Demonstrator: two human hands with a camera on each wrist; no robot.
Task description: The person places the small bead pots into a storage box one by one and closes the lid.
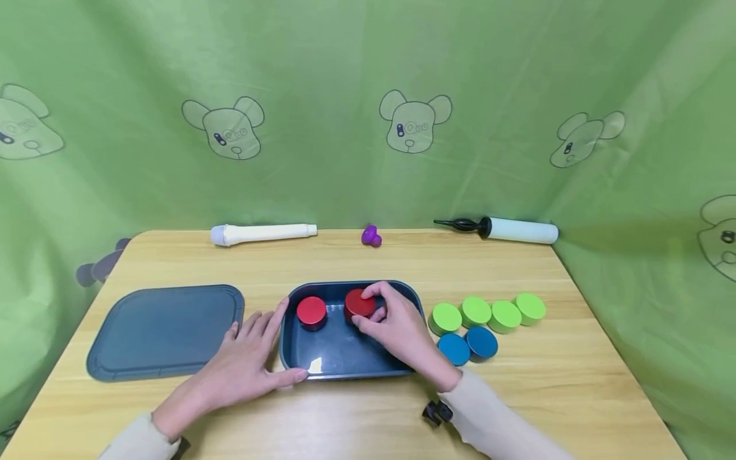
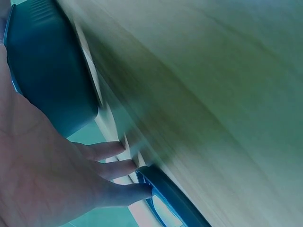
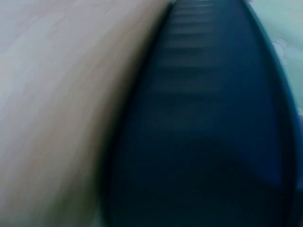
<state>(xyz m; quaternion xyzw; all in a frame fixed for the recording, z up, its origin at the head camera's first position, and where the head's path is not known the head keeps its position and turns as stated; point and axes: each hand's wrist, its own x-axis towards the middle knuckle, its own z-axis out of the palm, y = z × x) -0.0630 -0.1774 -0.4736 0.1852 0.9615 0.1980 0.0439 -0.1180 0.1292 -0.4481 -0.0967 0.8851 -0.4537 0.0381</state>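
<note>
One red puck (image 1: 356, 300) pinched by right hand (image 1: 404, 327) | likely light, slick; grip sides | left hand (image 1: 244, 363) spread against tray (image 1: 345, 352)

The left hand (image 1: 244, 363) is spread wide, while the right hand (image 1: 400, 326) curls in a pinch.

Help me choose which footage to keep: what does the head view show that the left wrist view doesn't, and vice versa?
Only the head view shows the right hand pinching one of two red pucks in the tray, plus the green pucks, blue pucks, white stick, purple thing and pump.

Only the left wrist view shows the left palm and ridges on the tray's outer wall.

Both share the left hand, tray and table. A blue rim low in the wrist view may be the grey panel.
</note>
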